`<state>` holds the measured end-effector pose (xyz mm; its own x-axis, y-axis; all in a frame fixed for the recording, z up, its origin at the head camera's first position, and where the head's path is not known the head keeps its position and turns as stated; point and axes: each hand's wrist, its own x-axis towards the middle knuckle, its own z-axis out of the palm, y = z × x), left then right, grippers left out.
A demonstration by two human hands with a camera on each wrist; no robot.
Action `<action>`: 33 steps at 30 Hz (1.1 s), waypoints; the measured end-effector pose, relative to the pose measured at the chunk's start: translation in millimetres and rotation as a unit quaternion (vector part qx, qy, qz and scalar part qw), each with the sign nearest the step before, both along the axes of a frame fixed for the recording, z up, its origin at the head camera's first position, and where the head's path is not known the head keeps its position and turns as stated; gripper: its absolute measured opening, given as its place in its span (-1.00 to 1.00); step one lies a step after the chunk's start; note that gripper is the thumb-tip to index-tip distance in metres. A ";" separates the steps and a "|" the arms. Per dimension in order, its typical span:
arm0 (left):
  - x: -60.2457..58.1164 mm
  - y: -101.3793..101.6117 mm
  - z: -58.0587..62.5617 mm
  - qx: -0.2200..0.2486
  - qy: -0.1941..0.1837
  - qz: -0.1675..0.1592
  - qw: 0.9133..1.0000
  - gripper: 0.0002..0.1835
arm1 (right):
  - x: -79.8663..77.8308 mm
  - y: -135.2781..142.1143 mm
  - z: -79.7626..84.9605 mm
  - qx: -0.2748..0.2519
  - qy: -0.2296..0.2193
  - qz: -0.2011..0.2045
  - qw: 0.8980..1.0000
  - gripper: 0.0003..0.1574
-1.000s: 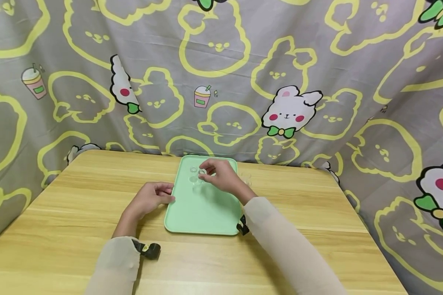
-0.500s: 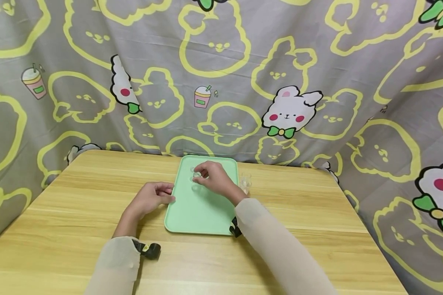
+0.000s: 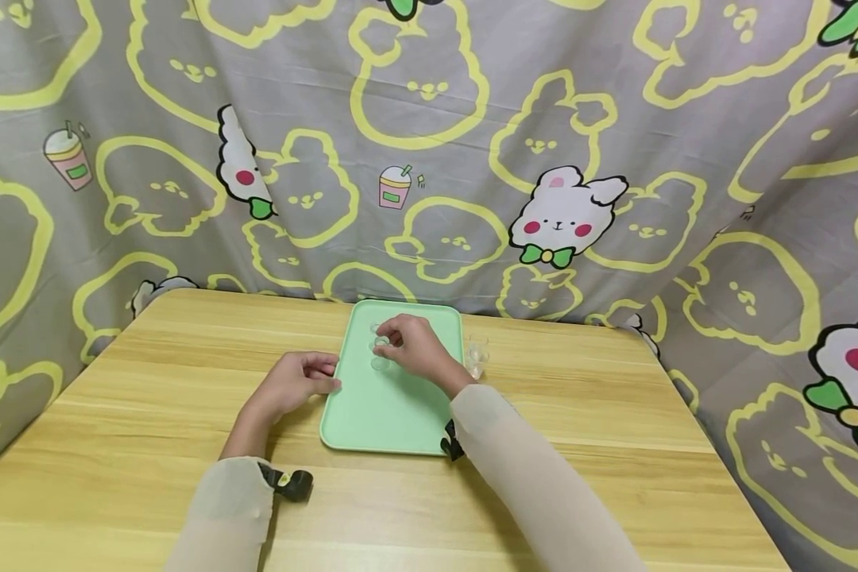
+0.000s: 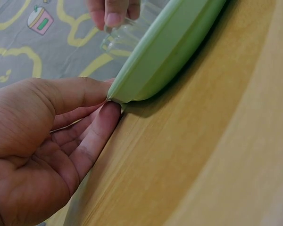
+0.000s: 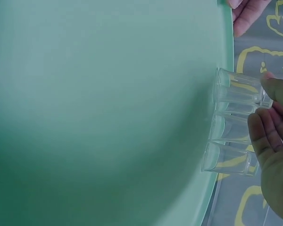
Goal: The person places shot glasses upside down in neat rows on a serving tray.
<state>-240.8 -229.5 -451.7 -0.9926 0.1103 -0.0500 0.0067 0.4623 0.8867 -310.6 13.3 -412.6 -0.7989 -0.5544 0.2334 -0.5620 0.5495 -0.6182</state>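
Note:
My left hand (image 3: 293,383) pinches the left rim of a light green tray (image 3: 379,417) between thumb and fingers; the left wrist view shows the fingers (image 4: 92,136) at its edge. Over the far left part of the tray, my right hand (image 3: 418,347) holds a small clear cup (image 3: 381,342) near its rim with thumb and fingertips. Close beside it stands another clear cup (image 3: 380,364). In the right wrist view several clear cups (image 5: 228,157) form a tight row on the tray, partly overlapping one another and partly behind the right fingers.
More clear cups (image 3: 477,355) stand on the wooden table (image 3: 579,381) just right of the tray, near the right wrist. A grey patterned curtain (image 3: 443,111) hangs along the table's far edge. Black wrist straps (image 3: 293,485) circle both sleeves.
The right hand has moved left and slightly nearer with the cup, then stayed almost still over the last half second. The left hand keeps its place at the tray rim.

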 end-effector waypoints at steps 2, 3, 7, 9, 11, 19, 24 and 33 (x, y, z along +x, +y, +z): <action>-0.1 0.2 -0.2 0.001 -0.001 0.000 1.000 -0.49 | -0.1 -0.7 -0.2 0.005 -0.002 -0.004 1.000 -0.71; -0.1 0.3 -0.4 0.002 -0.002 0.000 1.000 -0.49 | -0.3 -1.0 -0.5 0.008 -0.003 -0.006 1.000 -0.72; 0.0 0.7 -1.0 0.003 -0.004 0.001 1.000 -0.49 | -0.6 -2.6 -1.1 0.016 0.002 -0.012 1.000 -0.74; 0.0 0.8 -1.0 0.003 -0.006 0.000 1.000 -0.49 | -1.0 -3.3 -1.0 0.021 0.013 -0.013 1.000 -0.74; 0.0 0.9 -0.8 0.003 -0.006 0.001 1.000 -0.49 | -1.0 -4.2 -0.3 0.027 0.026 -0.012 0.999 -0.74; 0.7 1.5 0.9 0.001 -0.003 0.001 1.000 -0.50 | -0.3 -6.2 1.2 0.040 0.036 -0.006 0.999 -0.73; 0.4 1.3 0.0 -0.002 -0.002 0.000 1.000 -0.49 | -0.2 -6.8 0.7 0.036 0.038 -0.005 0.999 -0.75; 0.0 1.7 0.6 -0.003 -0.004 0.002 1.000 -0.50 | 0.2 -4.3 0.9 0.029 0.030 -0.011 0.999 -0.76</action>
